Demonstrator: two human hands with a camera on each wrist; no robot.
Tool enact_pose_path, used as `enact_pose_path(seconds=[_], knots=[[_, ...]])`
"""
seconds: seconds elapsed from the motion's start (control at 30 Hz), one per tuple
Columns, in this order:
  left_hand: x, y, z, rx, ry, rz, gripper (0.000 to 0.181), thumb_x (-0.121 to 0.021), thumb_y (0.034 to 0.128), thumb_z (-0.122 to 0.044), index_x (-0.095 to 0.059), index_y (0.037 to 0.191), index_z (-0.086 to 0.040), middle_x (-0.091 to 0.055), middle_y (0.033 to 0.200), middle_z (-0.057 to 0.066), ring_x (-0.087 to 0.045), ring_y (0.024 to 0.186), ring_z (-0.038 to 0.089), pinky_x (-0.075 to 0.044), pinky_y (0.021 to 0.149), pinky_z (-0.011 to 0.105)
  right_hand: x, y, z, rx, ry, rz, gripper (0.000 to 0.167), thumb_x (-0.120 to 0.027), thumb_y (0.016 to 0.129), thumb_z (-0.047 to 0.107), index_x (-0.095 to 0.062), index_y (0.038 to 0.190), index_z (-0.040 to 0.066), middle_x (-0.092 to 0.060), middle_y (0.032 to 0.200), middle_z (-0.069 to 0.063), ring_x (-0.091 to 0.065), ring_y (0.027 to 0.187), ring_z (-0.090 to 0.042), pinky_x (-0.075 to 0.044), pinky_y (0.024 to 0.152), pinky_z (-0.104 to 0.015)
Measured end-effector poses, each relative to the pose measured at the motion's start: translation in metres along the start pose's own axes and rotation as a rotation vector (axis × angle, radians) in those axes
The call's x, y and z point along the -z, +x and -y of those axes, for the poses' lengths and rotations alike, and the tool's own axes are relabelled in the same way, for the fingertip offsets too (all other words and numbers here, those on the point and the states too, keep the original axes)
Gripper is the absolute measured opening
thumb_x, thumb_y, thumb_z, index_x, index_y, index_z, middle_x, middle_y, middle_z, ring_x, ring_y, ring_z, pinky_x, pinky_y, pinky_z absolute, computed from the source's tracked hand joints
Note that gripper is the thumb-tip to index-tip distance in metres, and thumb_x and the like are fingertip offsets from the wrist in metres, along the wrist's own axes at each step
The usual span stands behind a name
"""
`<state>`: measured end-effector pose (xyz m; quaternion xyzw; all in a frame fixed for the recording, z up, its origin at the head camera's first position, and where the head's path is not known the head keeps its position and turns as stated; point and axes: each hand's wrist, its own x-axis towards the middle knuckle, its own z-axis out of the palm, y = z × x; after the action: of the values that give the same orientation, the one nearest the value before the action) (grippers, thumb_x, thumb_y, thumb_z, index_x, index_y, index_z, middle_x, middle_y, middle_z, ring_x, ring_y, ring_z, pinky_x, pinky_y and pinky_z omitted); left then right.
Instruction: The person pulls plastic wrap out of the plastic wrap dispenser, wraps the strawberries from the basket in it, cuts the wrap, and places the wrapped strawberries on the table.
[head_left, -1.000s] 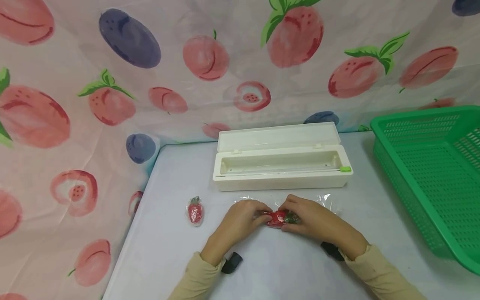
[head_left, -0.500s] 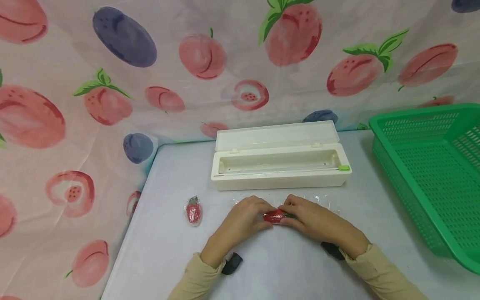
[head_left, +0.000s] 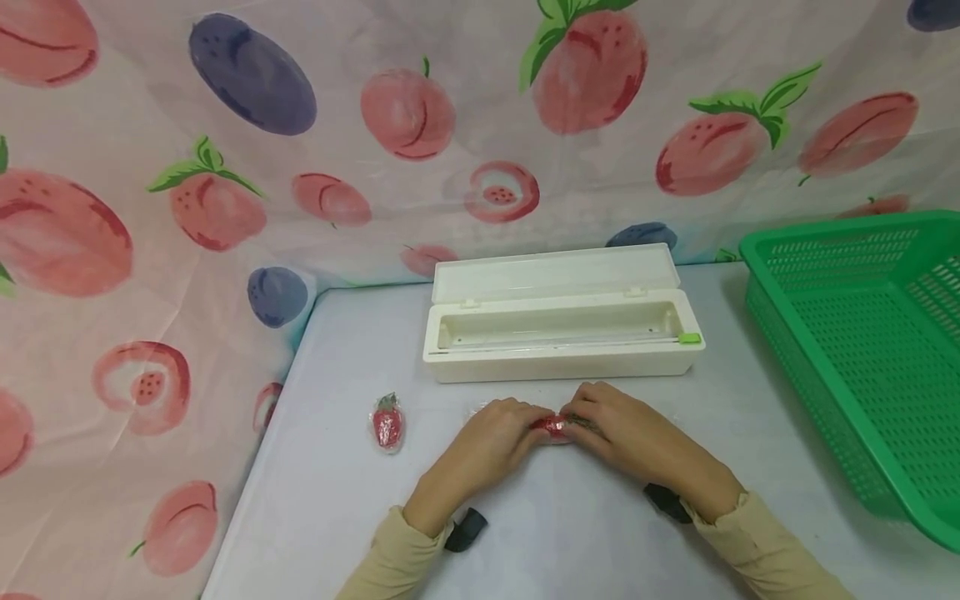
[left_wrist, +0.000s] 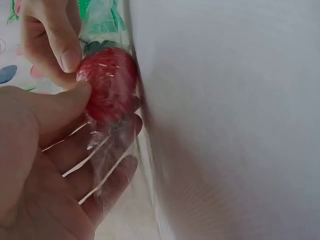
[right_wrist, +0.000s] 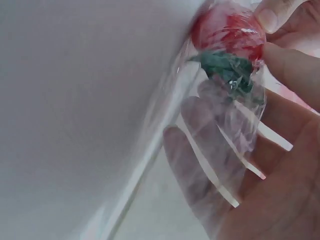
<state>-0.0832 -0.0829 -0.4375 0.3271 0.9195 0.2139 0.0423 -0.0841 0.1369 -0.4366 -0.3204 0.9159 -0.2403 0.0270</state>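
Between my two hands, in the head view, a red strawberry with green leaves lies in clear cling film. My left hand pinches its red end; in the left wrist view the thumb presses on the strawberry and the other fingers lie behind the film. At the leafy end my right hand holds it, thumb against the red side. The right wrist view has the green leaves under the film, with fingers spread behind it. Another wrapped strawberry lies to the left.
Behind the hands stands a white cling film box, its lid raised and a green slider at its right end. A green basket is on the right. Fruit-print cloth hangs behind the white table.
My fingers have drawn in over the strawberry, covering more of its leaves and red side. The spread film beside the hands shows less than before. The other strawberry and the box stay put.
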Motion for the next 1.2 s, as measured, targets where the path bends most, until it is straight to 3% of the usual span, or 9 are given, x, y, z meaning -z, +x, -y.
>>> enact_pose_path(seconds=[0.3,0.53,0.7,0.9,1.03,1.2], knots=[[0.003,-0.0012,-0.0008,0.048,-0.025,-0.01,0.022,-0.061,0.0997,-0.029,-0.075,0.112,-0.018,-0.074,0.102,-0.008,-0.064,0.092,0.009,-0.052,0.085,0.027,0.0025,0.0025,-0.0001,0.006,0.028,0.049,0.018,-0.061,0.099,0.023,-0.077,0.1,0.015,-0.063,0.09,0.013,-0.055,0.089,-0.008,-0.052,0.079,-0.03],[0.0003,-0.0002,0.0,0.075,0.022,0.014,0.024,-0.059,0.101,-0.026,-0.076,0.113,-0.014,-0.069,0.111,-0.004,-0.062,0.104,0.013,-0.052,0.09,0.028,-0.0004,0.0046,-0.001,-0.036,0.057,0.039,0.018,-0.061,0.099,0.021,-0.077,0.099,0.014,-0.06,0.088,0.013,-0.053,0.086,-0.007,-0.051,0.078,-0.029],[-0.002,-0.0007,0.0,0.135,-0.038,0.019,0.025,-0.058,0.1015,-0.025,-0.078,0.107,-0.012,-0.066,0.109,-0.002,-0.059,0.102,0.014,-0.052,0.086,0.028,-0.0022,0.0052,0.0003,-0.054,0.032,0.024,0.017,-0.062,0.098,0.019,-0.075,0.106,0.011,-0.06,0.091,0.009,-0.055,0.088,-0.009,-0.052,0.079,-0.031],[-0.0054,0.0026,-0.0014,0.183,-0.118,0.014,0.025,-0.059,0.1007,-0.024,-0.078,0.102,-0.009,-0.067,0.107,0.0,-0.058,0.101,0.016,-0.051,0.087,0.029,-0.0014,0.0027,-0.002,0.002,0.006,-0.002,0.026,-0.073,0.091,0.023,-0.071,0.112,0.009,-0.063,0.1,0.004,-0.058,0.093,-0.012,-0.054,0.082,-0.034],[-0.006,0.0032,-0.0023,0.2,-0.138,0.012,0.024,-0.06,0.1004,-0.025,-0.079,0.101,-0.01,-0.066,0.107,-0.001,-0.058,0.103,0.015,-0.05,0.089,0.029,-0.0015,0.0014,-0.0051,0.028,0.033,0.036,0.037,-0.08,0.083,0.029,-0.07,0.113,0.01,-0.064,0.102,0.006,-0.058,0.096,-0.011,-0.054,0.085,-0.033],[-0.0047,0.0014,-0.0012,0.194,-0.153,0.011,0.022,-0.061,0.0998,-0.024,-0.079,0.1,-0.011,-0.066,0.106,-0.001,-0.058,0.103,0.014,-0.049,0.092,0.029,-0.0018,0.0022,-0.0053,0.032,0.03,0.065,0.037,-0.08,0.083,0.027,-0.07,0.114,0.01,-0.064,0.103,0.007,-0.058,0.096,-0.01,-0.055,0.085,-0.033]])
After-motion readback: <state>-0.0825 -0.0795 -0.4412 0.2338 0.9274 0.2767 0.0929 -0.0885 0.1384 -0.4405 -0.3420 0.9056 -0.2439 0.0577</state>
